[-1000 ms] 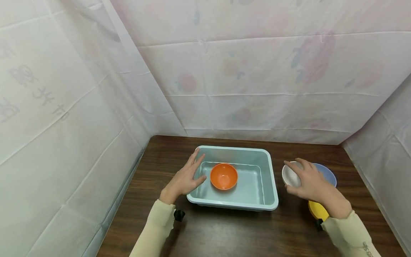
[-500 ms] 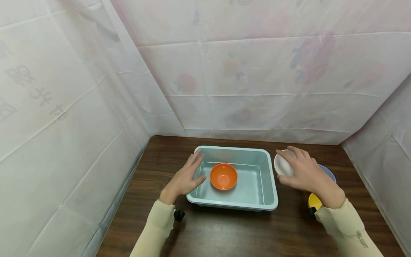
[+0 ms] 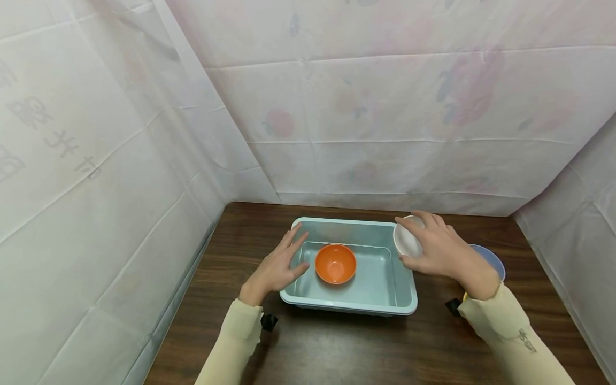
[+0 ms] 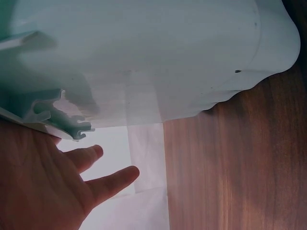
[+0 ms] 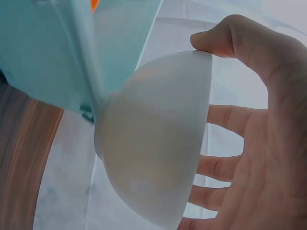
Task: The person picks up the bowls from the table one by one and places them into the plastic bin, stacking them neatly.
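Observation:
A white bowl (image 5: 153,139) is held by its rim in my right hand (image 3: 435,248), thumb on one side and fingers on the other. In the head view the white bowl overlaps the right rim of a pale blue-green plastic basin (image 3: 353,307). Inside that basin an orange bowl (image 3: 335,264) sits upright, left of its middle. My left hand (image 3: 276,267) is at the basin's left rim with fingers spread and straight. The left wrist view shows the same hand (image 4: 53,182) close against the basin's outer side (image 4: 144,57).
Behind my right forearm a blue bowl (image 3: 492,261) stands on the dark wooden table (image 3: 346,353). A yellow bowl (image 3: 464,297) is mostly hidden by the right wrist. White printed sheeting (image 3: 404,123) walls the table at the back and both sides.
My right hand has carried the white bowl leftward, away from the blue bowl and over to the basin's right rim. The left hand, basin and orange bowl have stayed put.

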Motion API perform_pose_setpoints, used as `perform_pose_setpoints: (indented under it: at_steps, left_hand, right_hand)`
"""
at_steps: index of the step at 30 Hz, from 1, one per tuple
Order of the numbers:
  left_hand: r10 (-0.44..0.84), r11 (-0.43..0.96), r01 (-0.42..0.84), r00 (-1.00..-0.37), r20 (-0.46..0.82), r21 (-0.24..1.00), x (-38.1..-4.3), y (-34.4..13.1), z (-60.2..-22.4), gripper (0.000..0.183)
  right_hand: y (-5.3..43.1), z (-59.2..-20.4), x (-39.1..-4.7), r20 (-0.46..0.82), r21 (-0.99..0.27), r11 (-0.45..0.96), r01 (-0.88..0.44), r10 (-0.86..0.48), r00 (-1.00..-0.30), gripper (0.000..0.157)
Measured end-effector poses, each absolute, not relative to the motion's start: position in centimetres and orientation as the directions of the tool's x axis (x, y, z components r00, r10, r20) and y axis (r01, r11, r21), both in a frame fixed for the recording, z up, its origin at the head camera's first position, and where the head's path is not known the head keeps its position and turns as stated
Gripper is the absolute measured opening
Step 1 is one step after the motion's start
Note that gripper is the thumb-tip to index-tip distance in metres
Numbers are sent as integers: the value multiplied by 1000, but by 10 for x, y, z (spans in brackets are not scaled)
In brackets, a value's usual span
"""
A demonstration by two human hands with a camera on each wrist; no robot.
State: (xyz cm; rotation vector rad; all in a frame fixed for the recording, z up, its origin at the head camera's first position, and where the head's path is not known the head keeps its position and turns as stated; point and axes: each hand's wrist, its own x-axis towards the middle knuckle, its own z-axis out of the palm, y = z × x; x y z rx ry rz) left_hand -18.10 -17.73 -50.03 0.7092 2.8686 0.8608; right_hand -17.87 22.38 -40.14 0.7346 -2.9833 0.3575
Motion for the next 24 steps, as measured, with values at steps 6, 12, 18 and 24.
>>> perform_pose_setpoints:
  at_steps: [6,12,18,24]
  left_hand:
    - [445,741,421,-891,87,523,-181,-177,-501,75]
    - [442,746,427,-892,100,511,-181,-176,-501,74]
    - [440,751,425,-893,97,505,-181,-176,-501,74]
    - [444,748,428,-891,98,507,-182,-176,-501,73]
  right_hand:
    - [212,-401,-183,108,-219,836,-504,-492,-864,77]
    - [200,-401,-187,130,-227,807,-546,-530,-838,78]
    - [189,-400,-190,134,-226,792,-567,-551,-823,79]
    - [179,-400,-194,141,-238,780,-579,-562,-815,79]
